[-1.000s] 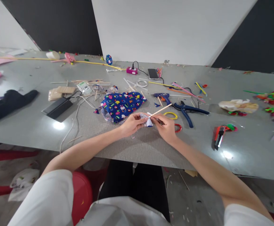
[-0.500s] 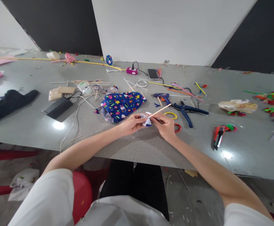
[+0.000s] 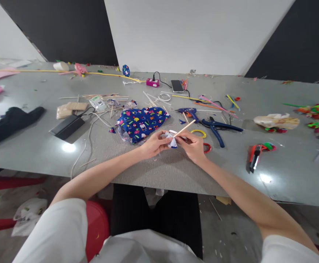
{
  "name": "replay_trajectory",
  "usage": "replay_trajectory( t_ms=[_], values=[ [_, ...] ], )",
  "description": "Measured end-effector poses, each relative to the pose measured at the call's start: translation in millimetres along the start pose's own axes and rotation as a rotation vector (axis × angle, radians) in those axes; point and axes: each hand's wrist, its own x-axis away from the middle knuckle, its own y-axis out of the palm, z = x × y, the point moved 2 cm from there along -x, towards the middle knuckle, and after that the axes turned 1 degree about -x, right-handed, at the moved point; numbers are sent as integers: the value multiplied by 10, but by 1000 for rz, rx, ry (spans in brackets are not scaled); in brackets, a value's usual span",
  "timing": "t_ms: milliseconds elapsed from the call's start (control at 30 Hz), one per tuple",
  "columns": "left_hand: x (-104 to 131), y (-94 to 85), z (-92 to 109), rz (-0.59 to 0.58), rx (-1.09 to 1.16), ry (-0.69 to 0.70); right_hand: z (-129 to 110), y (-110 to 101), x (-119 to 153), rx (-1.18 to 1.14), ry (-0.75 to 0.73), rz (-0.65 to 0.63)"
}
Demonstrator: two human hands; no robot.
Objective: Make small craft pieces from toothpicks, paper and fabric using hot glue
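Close to the table's front edge, both my hands meet over a small piece of fabric point(image 3: 172, 143), pale on the side I see and blue along its lower edge. My left hand point(image 3: 156, 144) pinches the fabric from the left. Fingers of my right hand point(image 3: 190, 145) close on it from the right, where a thin wooden stick point(image 3: 185, 128) slants up and right out of the fabric. A white ring-shaped edge point(image 3: 173, 132) shows just behind the fingers. Beyond my left hand lies blue patterned cloth point(image 3: 143, 122).
Behind my right hand are a blue glue gun point(image 3: 188, 111), blue-handled cutters point(image 3: 216, 128) and scissors with a yellow loop point(image 3: 199, 133) and a red loop point(image 3: 207, 148). A utility knife point(image 3: 255, 158) lies right. A black adapter point(image 3: 67, 126) with cable sits left; a phone point(image 3: 177, 86) lies farther back.
The stick's free end has shifted slightly left and now points up more steeply. The fabric has turned a little between my fingers. Both hands keep their grip in nearly the same place.
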Motion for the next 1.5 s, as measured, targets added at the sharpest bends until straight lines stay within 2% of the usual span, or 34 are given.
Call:
replay_trajectory(
  t_ms=[200,333,467,600,767,1200,1333,1500],
  values=[
    [22,5,-41,143,-311,319,9,-16,-1,83,-37,19],
    [67,8,27,270,-575,547,8,2,3,92,-52,19],
    [124,39,125,279,-860,695,9,20,10,119,-49,37],
    [157,47,172,298,-933,727,-10,25,16,157,-58,44],
    [161,42,160,253,-940,720,-54,35,18,156,-58,13],
    [180,134,51,241,-773,622,-80,58,71,232,-78,93],
    [114,99,-43,200,-671,526,-73,60,87,228,-41,119],
    [40,17,-105,178,-634,523,-102,68,85,246,-34,123]
  ],
)
